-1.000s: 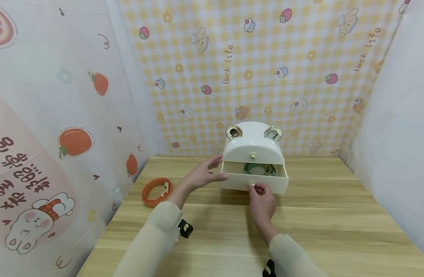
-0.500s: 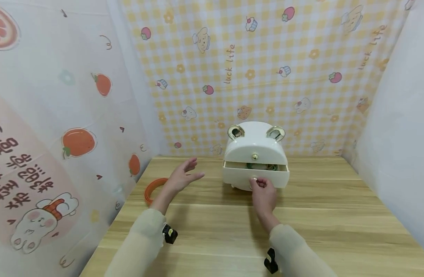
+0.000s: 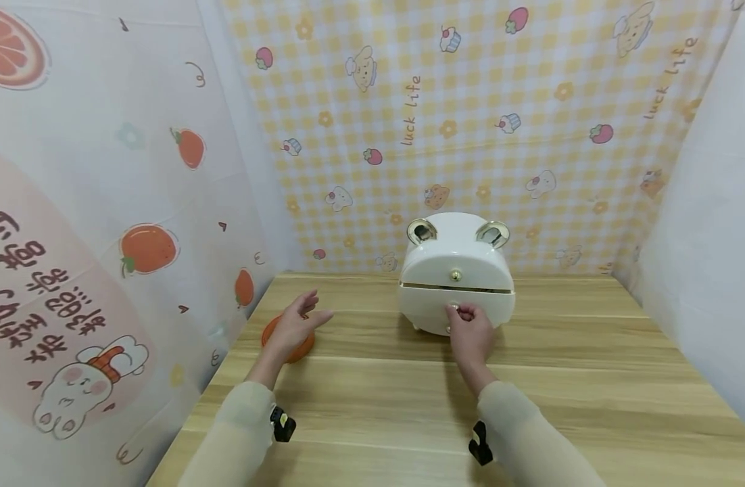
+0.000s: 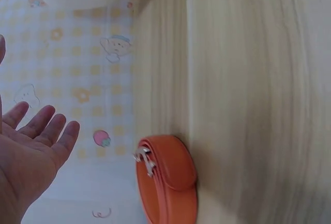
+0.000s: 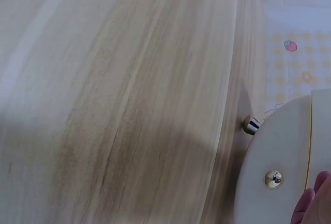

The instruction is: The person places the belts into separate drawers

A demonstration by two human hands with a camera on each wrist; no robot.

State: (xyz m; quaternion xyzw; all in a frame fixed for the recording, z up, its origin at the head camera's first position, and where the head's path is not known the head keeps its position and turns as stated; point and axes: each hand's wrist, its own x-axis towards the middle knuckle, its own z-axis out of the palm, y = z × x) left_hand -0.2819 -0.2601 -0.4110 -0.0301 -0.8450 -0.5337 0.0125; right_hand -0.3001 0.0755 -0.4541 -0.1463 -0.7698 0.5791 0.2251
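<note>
A white rounded drawer box [image 3: 460,233] with two gold-rimmed ears stands towards the back of the table. My right hand [image 3: 472,333] pinches the knob of its middle drawer [image 3: 421,303], which sits slightly out with a thin gap along its top edge. What lies inside that drawer is hidden now. Left of the box, my left hand [image 3: 290,330] hovers with fingers spread and holds nothing. Beneath it a coiled orange belt [image 4: 173,172] with a metal buckle lies on the table, partly covered by the hand in the head view.
The wooden table [image 3: 372,406] runs up to a yellow checked cloth [image 3: 348,101] behind the box. Printed white cloth hangs on the left side [image 3: 135,182], with plain white cloth on the right. A lower gold knob [image 5: 274,179] shows in the right wrist view.
My right hand has pushed the middle drawer inward, so the coiled green belt inside has gone from sight. My left hand has moved left, away from the box, to above the orange belt.
</note>
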